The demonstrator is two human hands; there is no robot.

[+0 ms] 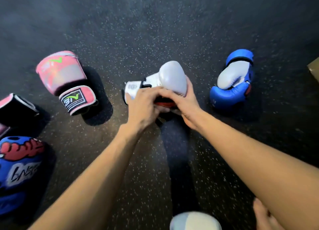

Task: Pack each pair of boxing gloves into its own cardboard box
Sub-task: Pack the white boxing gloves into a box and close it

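White glove (172, 77) was mid-floor w/ both hands on it. L hand (143, 105) lay curled over the wrist part, next to the white cuff & its black strap. R hand (188, 103) wrapped the near side of the rounded, glossy padded end. A red strip (164, 102) showed btwn the hands; couldn't tell what it belonged to. Floor (155, 31) was dark, rubber-like matting w/ pale speckles.

Pink glove (62, 74) lay well to the left: shiny, bulbous, w/ a silvery panel & a black logo patch on the cuff. Blue glove (233, 81) lay to the right, apart from the white one: smooth blue shell, white palm, thumb curled across. At the left edge sat a black-&-pink cuff (15, 109), & below it a printed glove (19, 169), blue w/ red & white graffiti-style art. A flat brown corner of a box (314, 71) poked in at the right edge, well apart from the white glove. A pale rounded shape (195, 221) at the bottom edge was too blurred to ID.
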